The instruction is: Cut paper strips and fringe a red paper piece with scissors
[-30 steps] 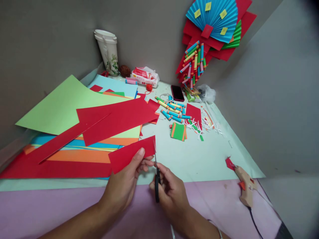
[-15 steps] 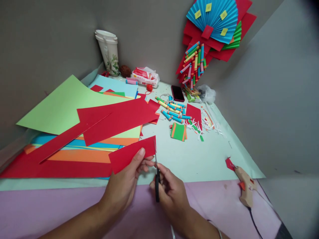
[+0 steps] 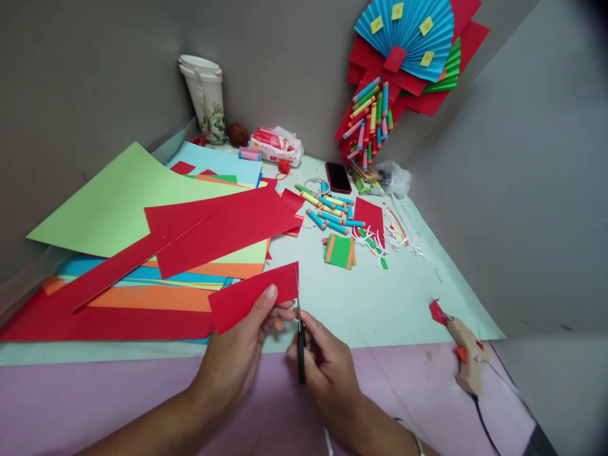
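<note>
A small red paper rectangle point(image 3: 244, 294) is pinched between the thumb and fingers of my left hand point(image 3: 242, 348), above the front edge of the pale green sheet. My right hand point(image 3: 330, 367) is closed round scissors with black handles point(image 3: 301, 354). The scissor blades point away from me and lie along the right edge of the red rectangle. To the left, large red strips point(image 3: 228, 228) rest on a light green sheet point(image 3: 114, 209) and a stack of coloured paper.
Coloured paper rolls point(image 3: 332, 212), a green square point(image 3: 339, 251), white shreds point(image 3: 396, 234) and a phone point(image 3: 338, 177) lie further back. A glue gun point(image 3: 468, 354) is at the right. A white cup point(image 3: 204, 98) and a decorated blue fan point(image 3: 413, 38) stand behind.
The blades seem closer together along the paper's right edge. Both hands have barely moved, and the rectangle has shifted very slightly right and down.
</note>
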The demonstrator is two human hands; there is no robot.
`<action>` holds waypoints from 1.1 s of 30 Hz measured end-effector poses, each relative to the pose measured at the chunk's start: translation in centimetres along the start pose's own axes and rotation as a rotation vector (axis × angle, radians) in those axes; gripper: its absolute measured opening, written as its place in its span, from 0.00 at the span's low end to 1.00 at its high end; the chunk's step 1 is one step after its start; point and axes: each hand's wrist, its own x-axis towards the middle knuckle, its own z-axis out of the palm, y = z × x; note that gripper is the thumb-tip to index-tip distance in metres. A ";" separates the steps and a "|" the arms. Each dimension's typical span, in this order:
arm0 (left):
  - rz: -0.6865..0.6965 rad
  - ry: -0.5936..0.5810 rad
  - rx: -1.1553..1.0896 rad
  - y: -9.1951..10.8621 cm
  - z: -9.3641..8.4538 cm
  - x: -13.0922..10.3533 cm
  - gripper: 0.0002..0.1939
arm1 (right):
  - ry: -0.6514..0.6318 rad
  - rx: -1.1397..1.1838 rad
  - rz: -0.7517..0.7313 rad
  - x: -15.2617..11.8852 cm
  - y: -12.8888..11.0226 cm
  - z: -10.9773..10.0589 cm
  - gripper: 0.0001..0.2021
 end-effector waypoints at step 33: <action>-0.049 -0.019 -0.046 0.2 -0.3 0.0 0.13 | -0.071 0.367 0.189 0.3 -0.7 0.1 0.16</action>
